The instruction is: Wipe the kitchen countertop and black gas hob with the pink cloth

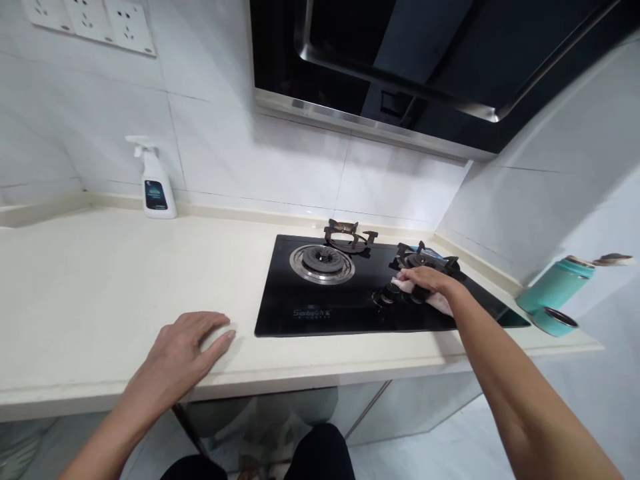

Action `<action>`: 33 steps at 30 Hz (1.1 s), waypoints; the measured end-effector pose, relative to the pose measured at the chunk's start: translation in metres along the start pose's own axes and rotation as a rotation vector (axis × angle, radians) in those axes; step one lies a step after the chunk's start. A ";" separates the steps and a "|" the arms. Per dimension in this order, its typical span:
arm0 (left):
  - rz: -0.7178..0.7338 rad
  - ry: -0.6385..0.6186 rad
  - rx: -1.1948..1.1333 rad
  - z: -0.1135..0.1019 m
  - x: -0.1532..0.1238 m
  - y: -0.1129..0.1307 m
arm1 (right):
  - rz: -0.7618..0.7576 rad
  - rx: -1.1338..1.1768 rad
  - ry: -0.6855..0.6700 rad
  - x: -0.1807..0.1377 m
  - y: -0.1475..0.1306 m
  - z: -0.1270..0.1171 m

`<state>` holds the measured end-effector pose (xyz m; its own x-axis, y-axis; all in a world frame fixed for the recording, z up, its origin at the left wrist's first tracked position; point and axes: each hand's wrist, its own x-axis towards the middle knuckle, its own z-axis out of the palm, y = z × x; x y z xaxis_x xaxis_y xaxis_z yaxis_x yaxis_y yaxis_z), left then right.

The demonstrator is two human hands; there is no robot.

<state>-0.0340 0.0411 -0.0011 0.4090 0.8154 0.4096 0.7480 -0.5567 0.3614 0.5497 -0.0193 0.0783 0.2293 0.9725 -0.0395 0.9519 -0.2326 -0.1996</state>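
My right hand (425,277) is closed on a pale pinkish cloth (440,303), pressed to the black glass gas stove (350,317) near its control knobs (387,293). The right burner (425,259), with its pan support on, lies just behind that hand. On the left burner (323,260) no support sits; a loose dark pan support (347,237) stands behind it at the stove's back edge. Resting on the cream countertop (125,280), left of the stove, my left hand (187,343) holds nothing, its fingers and thumb apart.
A white spray bottle (157,183) stands against the back wall at left. Turquoise canister (557,283) and small turquoise cup (554,321) are at the right end, with a brush (613,260) by the canister. A black range hood (390,73) hangs low above the stove.
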 end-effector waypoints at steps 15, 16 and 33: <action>-0.036 -0.009 -0.037 0.001 -0.001 -0.002 | -0.176 -0.201 -0.151 -0.017 -0.017 -0.001; -0.038 -0.009 -0.039 0.001 -0.002 -0.002 | -0.184 -0.205 -0.145 -0.017 -0.017 -0.001; -0.061 -0.011 -0.038 -0.002 -0.001 0.002 | 0.036 -0.118 0.007 0.044 0.003 0.018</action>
<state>-0.0341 0.0393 0.0008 0.3687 0.8497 0.3769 0.7514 -0.5111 0.4173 0.5594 0.0228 0.0582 0.2652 0.9635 -0.0373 0.9601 -0.2674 -0.0816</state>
